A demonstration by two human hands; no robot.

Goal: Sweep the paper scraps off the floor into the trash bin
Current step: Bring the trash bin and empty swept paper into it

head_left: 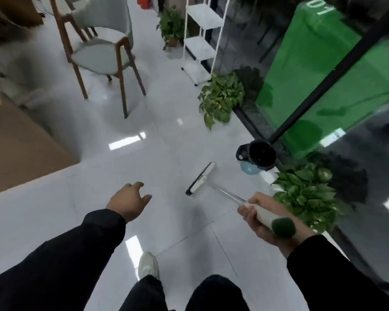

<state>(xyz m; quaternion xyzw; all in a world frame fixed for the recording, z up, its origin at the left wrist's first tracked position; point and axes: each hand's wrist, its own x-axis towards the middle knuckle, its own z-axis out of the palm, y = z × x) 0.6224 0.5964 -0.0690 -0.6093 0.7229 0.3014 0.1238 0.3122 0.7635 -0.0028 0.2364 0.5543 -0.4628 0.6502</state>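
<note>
While my right hand (254,215) grips the white handle of the broom (201,179), fingers curled round it just ahead of its dark green end cap, the shaft runs away toward 11 o'clock and the broom's head rests on the pale tiled floor (121,176) near the middle of the view. Its dark bristles face 9 o'clock, the white back toward the trash bin (262,154). That bin, black and round with its open mouth in sight, stands at about 1 o'clock from the broom head, near it but not touching, against the foot of a dark glass wall (368,153); something light blue (248,169) sits at its base. My left hand (128,198) hangs released at 9 o'clock from the broom head, well apart from it, fingers loosely spread and holding nothing, the black sleeve (65,254) behind it. One pale shoe (147,265) stands on the tiles at 6 o'clock. Leafy potted plants sit along the glass: one (220,98) at 12 o'clock from the bin, another (305,191) at 4 o'clock from it, just beside my right hand. A wooden chair (101,50) with grey cushions stands at 11 o'clock, a white shelf unit (202,39) at 12. I cannot make out paper scraps on the floor.
</note>
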